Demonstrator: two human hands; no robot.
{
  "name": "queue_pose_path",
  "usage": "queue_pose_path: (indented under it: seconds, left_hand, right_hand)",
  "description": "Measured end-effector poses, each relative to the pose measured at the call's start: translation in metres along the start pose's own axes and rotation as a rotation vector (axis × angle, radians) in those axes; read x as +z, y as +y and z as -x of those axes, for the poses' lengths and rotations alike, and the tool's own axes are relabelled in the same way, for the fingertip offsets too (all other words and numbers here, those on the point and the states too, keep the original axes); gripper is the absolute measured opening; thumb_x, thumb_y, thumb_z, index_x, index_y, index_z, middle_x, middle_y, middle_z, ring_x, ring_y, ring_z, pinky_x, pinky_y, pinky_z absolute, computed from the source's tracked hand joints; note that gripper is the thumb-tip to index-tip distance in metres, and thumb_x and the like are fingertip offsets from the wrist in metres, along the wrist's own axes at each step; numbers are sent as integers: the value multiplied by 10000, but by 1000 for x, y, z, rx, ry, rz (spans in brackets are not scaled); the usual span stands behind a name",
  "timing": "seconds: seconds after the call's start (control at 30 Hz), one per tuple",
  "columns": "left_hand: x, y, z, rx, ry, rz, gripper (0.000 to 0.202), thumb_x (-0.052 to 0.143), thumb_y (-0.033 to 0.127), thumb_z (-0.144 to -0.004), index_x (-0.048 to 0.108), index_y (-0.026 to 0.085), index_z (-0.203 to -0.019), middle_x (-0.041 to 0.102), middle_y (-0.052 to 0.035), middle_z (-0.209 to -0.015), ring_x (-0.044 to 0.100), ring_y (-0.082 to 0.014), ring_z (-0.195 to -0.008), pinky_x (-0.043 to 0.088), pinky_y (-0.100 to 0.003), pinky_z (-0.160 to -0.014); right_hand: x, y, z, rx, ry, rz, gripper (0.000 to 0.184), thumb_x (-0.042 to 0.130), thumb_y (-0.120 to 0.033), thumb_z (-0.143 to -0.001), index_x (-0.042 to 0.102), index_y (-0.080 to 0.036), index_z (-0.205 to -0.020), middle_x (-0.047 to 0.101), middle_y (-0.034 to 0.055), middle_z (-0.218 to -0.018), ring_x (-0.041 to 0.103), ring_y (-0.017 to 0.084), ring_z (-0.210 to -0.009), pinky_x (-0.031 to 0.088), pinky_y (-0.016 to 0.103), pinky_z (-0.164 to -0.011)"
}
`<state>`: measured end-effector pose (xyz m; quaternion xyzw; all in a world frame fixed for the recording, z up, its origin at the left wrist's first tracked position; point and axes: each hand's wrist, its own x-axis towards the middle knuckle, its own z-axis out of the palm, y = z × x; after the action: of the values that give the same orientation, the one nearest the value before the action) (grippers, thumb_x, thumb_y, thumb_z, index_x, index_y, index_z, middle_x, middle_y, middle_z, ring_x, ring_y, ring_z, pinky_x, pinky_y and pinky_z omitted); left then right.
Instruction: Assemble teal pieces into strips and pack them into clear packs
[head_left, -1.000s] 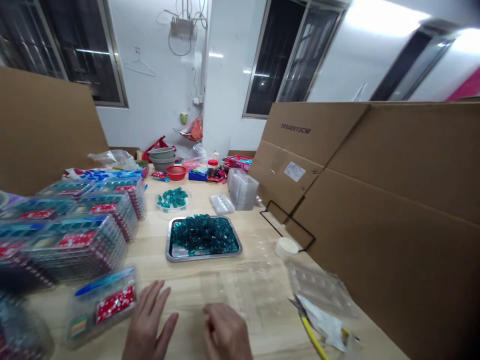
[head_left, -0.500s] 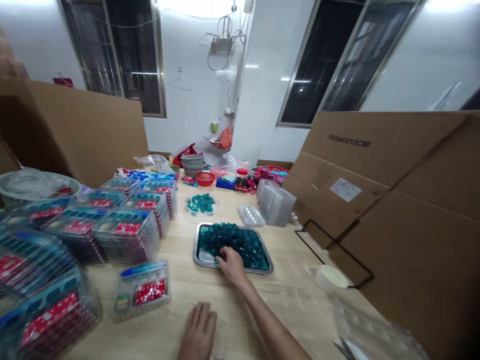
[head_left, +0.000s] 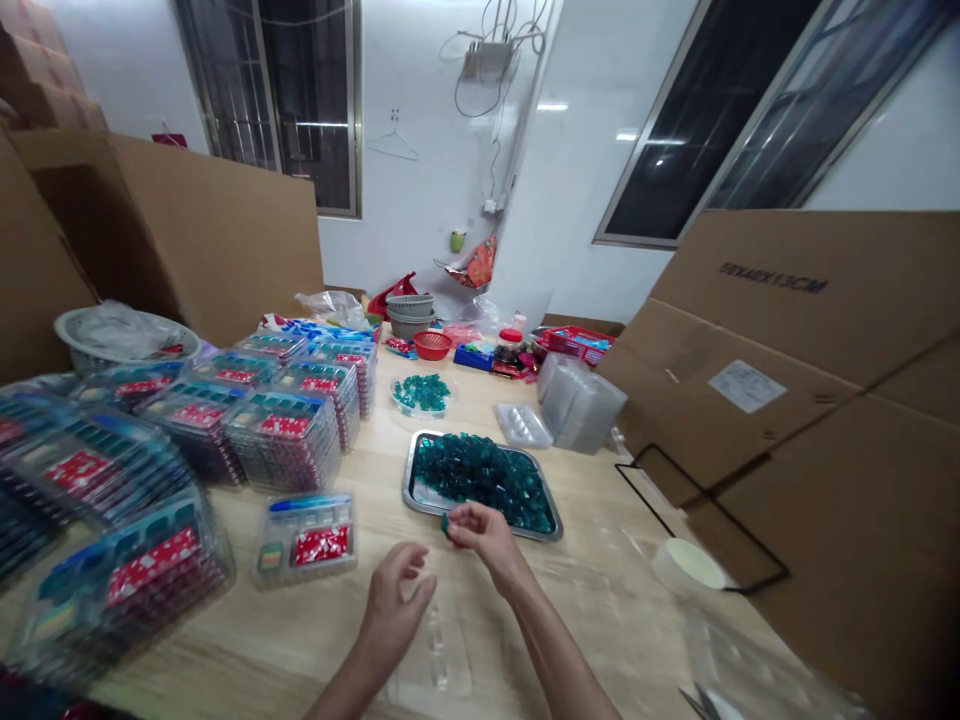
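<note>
A metal tray [head_left: 414, 478] heaped with small teal pieces [head_left: 480, 477] lies on the wooden table. My right hand [head_left: 480, 532] hovers at the tray's near edge, its fingers pinched on a teal piece [head_left: 445, 524]. My left hand [head_left: 397, 596] is raised just left of it, fingers curled and apart, holding nothing that I can see. Under my left hand lies a clear plastic blister tray [head_left: 433, 660]. A filled clear pack with a red label [head_left: 306, 538] lies to the left of both hands.
Stacks of filled packs [head_left: 285, 435] cover the table's left side. A small dish of teal pieces [head_left: 421, 396], empty clear trays [head_left: 579, 405] and baskets [head_left: 409, 312] sit further back. Cardboard sheets [head_left: 787, 400] stand along the right, with a tape roll [head_left: 686, 567] beside them.
My right hand has drawn back from inside the tray to its near edge with a teal piece pinched. My left hand has lifted off the table toward it.
</note>
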<state>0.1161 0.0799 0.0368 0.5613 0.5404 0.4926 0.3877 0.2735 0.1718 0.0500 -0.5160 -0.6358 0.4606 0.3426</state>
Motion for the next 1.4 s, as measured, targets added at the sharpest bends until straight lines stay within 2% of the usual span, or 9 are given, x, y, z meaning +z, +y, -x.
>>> queue_pose_path:
  seconds: [0.13,0.27,0.4,0.7,0.9,1.0,1.13,1.3,1.4]
  left_hand:
    - [4,7,-24,-176,6,301,365,627,253,-652,583,129,-992,647,-112,-980,608,-203,-903,502,-305,-759]
    - [4,6,-31,-204,-39,354,236,672,202,-561,599,125,-771,626,-32,-719,579,-139,-679,466,-249,-645]
    - [1,2,-34,-222,-60,213,187,638,199,-578,574,131,-740,566,15,-632,525,-101,-592,414,-208,-562]
    - [2,-20,-45,-258,-28,-213,32,559,129,-650,578,147,-669,505,43,-500,478,-95,-499,324,-192,-493]
    - [5,-26,-45,-242,-15,-422,95,553,97,-675,615,152,-629,553,15,-540,535,-130,-600,337,-212,-562]
    - [6,-26,-45,-228,-38,-499,125,541,94,-689,637,146,-628,577,-5,-564,537,-141,-611,329,-228,-584]
    - [7,-26,-45,-188,-72,-564,160,526,84,-697,673,146,-680,624,-32,-647,542,-150,-659,319,-239,-625]
    - [8,-29,-48,-179,-101,-571,188,526,67,-678,692,154,-692,632,-21,-639,535,-133,-641,311,-221,-610]
    - [10,-31,-49,-185,-84,-550,192,524,69,-671,695,154,-685,630,-18,-634,533,-132,-640,308,-220,-608]
  right_hand:
    - [10,6,27,158,-169,-569,364,813,-351,-548,622,-151,-785,678,29,-706,602,135,-618,480,260,-612]
    - [16,8,33,224,-217,-650,373,849,-320,-497,629,-148,-745,670,17,-662,596,121,-585,473,240,-585]
    - [17,5,26,233,-203,-640,372,849,-299,-467,603,-149,-704,631,-11,-611,538,90,-524,442,214,-527]
    - [34,16,4,194,-173,-330,321,703,-364,-488,490,-176,-637,520,-53,-504,482,100,-443,400,232,-446]
    - [44,15,5,90,-76,-4,70,576,-187,-588,507,-179,-576,514,-45,-480,505,126,-495,376,234,-500]
    - [44,9,8,-4,-15,200,96,566,-94,-606,574,-166,-543,582,-12,-546,543,143,-604,369,238,-584]
    - [30,5,0,-62,0,389,126,584,-113,-677,630,-172,-575,622,-7,-584,568,144,-611,372,224,-588]
    - [-6,9,-30,-69,204,618,186,497,-78,-760,650,-135,-850,632,105,-937,575,215,-881,377,276,-748]
    - [-17,14,-42,-66,221,704,204,478,-33,-739,632,-130,-832,605,131,-962,563,239,-904,365,294,-744]
